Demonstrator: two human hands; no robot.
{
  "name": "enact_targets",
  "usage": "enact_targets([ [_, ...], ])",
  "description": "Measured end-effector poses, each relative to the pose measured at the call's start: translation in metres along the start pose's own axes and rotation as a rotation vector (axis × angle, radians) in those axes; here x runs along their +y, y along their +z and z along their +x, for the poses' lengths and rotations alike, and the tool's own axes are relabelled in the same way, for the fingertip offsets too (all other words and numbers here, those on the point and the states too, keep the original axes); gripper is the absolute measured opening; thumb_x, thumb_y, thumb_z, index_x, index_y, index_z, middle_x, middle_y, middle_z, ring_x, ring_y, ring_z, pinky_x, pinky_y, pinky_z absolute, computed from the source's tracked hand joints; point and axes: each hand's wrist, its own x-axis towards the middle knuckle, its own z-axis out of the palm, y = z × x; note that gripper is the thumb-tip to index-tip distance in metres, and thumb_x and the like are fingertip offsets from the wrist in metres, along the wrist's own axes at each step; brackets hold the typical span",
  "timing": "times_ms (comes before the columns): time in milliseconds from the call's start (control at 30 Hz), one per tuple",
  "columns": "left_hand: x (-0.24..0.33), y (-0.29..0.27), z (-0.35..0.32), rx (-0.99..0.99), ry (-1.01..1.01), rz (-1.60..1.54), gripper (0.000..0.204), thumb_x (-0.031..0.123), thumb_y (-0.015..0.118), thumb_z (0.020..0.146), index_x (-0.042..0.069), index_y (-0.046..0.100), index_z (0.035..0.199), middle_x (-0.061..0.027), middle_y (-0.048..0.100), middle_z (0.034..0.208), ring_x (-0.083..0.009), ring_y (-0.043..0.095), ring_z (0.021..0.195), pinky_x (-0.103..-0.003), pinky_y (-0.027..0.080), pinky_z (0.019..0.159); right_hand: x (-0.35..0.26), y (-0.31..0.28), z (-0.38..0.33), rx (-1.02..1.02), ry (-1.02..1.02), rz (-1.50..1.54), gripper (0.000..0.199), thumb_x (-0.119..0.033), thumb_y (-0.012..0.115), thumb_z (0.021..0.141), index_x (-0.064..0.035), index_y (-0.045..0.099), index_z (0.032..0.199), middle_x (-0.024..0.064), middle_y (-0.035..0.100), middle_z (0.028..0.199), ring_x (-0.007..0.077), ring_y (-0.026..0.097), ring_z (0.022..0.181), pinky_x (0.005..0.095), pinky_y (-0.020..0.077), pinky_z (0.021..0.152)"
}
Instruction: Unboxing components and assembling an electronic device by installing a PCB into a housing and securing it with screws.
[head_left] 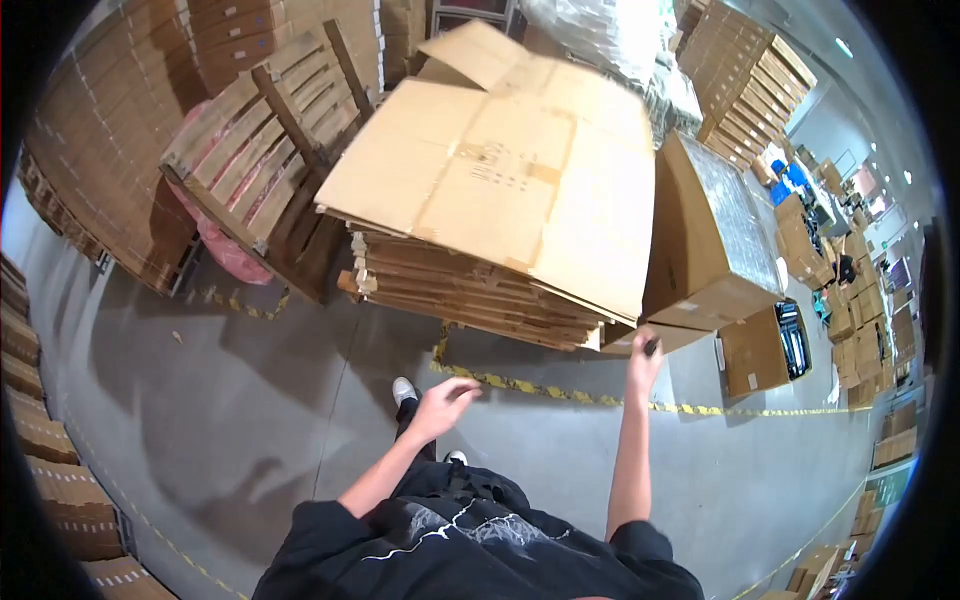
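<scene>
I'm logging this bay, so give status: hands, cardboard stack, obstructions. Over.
Right hand holding small dark object; left hand partly curled, nothing clearly held. Flattened cardboard stack just ahead. Large carton close on its right, tilted wooden pallet on its left.

The right hand [642,370] holds a small dark object [651,347] near stacked flattened cardboard [500,180].

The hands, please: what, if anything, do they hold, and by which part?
The right hand grips a small dark object, by which part cannot be told; the left hand appears empty.
</scene>
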Motion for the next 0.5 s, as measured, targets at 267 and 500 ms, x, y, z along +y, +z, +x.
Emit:
enact_targets([
  [267, -0.051, -0.139, 0.047, 0.072, -0.381, -0.014, 0.029, 0.015, 0.055, 0.09, 0.002, 0.055, 0.116, -0.0086, 0.067, 0.095, -0.0129, 0.062, 0.08, -0.026, 0.049, 0.068, 0.058, 0.089, 0.072, 0.21, 0.804, 0.858, 0.065, -0.034, 0.054, 0.091, 0.0007, 0.02, 0.134, 0.0217, 0.025, 0.136, 0.0433, 0.042, 0.118, 0.0555, 0.0469, 0.085],
  [500, 0.048, -0.187, 0.208, 0.311, -0.179, -0.967, 0.036, 0.02, 0.058, 0.091, 0.005, 0.047, 0.121, -0.0078, 0.057, 0.11, -0.0188, 0.058, 0.097, -0.034, 0.052, 0.074, 0.05, 0.149, 0.128, 0.542, 0.683, 0.329, 0.07, 0.004, 0.046, 0.076, -0.0107, 0.014, 0.136, 0.0143, 0.038, 0.128, 0.0319, 0.049, 0.109, 0.0615, 0.0424, 0.087],
])
